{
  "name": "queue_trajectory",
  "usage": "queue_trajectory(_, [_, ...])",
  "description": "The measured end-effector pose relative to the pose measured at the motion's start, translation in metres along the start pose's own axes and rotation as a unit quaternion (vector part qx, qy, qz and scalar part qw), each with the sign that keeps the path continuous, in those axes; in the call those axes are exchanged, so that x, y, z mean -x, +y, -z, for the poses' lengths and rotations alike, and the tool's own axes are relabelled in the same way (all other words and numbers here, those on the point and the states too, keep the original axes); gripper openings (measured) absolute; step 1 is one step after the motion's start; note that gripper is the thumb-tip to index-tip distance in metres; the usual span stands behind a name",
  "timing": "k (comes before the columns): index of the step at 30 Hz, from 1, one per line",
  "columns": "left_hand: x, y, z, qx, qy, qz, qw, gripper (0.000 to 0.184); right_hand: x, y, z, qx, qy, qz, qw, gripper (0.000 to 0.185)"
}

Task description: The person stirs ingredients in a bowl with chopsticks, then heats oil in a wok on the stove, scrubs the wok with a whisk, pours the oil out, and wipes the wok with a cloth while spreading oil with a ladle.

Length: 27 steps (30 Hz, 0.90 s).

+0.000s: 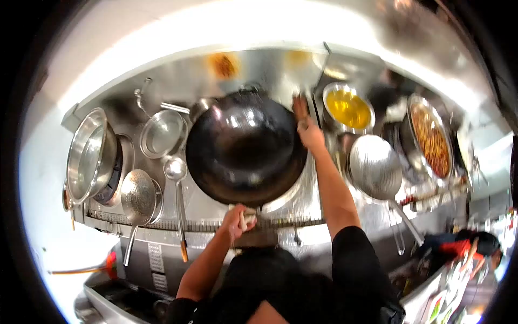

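Note:
A large black wok rests on the steel stove in front of me. My left hand is closed on a pale folded cloth at the wok's near edge. On the wok's right side my right hand is wrapped round a brown brush, which points away from me and is slightly blurred. The wok looks dark and shiny inside, with no food visible in it.
Left of the wok are a ladle, a perforated skimmer, a strainer and a steel bowl. Rightward are a pot of yellow liquid, a large strainer and a food-filled pan. Another person is far right.

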State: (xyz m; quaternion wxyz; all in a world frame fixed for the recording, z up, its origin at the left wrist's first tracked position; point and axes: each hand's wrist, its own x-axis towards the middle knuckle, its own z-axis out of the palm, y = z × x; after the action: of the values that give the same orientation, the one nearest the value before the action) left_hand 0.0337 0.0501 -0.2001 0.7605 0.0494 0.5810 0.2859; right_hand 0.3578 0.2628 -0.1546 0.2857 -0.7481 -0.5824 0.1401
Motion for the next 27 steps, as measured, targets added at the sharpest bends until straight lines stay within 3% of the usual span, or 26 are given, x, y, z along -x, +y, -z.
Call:
queue_trajectory(3, [-0.01,0.0,0.009,-0.011,-0.054,0.033,0.998,0.04,0.101,0.022,0.05,-0.058,0.068,-0.1,0.991,0.067])
queue_trajectory(7, [-0.017,-0.003,0.008,0.027,-0.011,0.001,1.0,0.03,0.256,0.144,0.0,-0.004,0.004,-0.042,0.999,0.082])
queue_trajectory(9, [-0.027,-0.002,0.017,0.041,-0.071,0.015,0.997,0.023,0.303,0.135,0.01,0.157,-0.123,-0.159,0.967,0.068])
queue_trajectory(11, [-0.001,0.001,-0.003,0.022,0.003,-0.038,0.999,0.017,0.331,0.161,-0.009,0.173,-0.153,-0.182,0.956,0.062])
queue_trajectory(13, [-0.029,0.0,0.03,0.026,-0.094,-0.056,0.994,0.012,0.349,0.16,-0.009,0.174,-0.135,-0.194,0.956,0.056])
queue_trajectory(14, [-0.031,0.004,0.028,-0.013,-0.104,-0.071,0.992,0.012,0.344,0.142,0.015,0.033,-0.14,-0.329,0.933,0.055])
queue_trajectory(16, [-0.038,0.007,0.03,-0.074,-0.106,-0.09,0.987,0.014,0.346,0.136,0.022,0.046,-0.129,-0.334,0.932,0.052])
queue_trajectory(17, [-0.038,0.009,0.025,0.0,-0.054,-0.024,0.998,0.015,0.356,0.149,0.0,0.215,-0.137,-0.221,0.941,0.05])
queue_trajectory(20, [-0.019,0.009,0.02,-0.062,-0.011,-0.052,0.997,0.019,0.372,0.134,0.0,0.206,-0.007,-0.185,0.961,0.049])
queue_trajectory(23, [-0.087,0.041,0.087,-0.117,-0.184,-0.01,0.976,0.031,0.4,0.103,0.013,0.149,0.154,-0.158,0.964,0.036])
queue_trajectory(27, [-0.063,0.069,0.09,-0.094,-0.296,0.122,0.943,0.032,0.477,0.07,-0.008,0.084,0.127,-0.194,0.969,0.03])
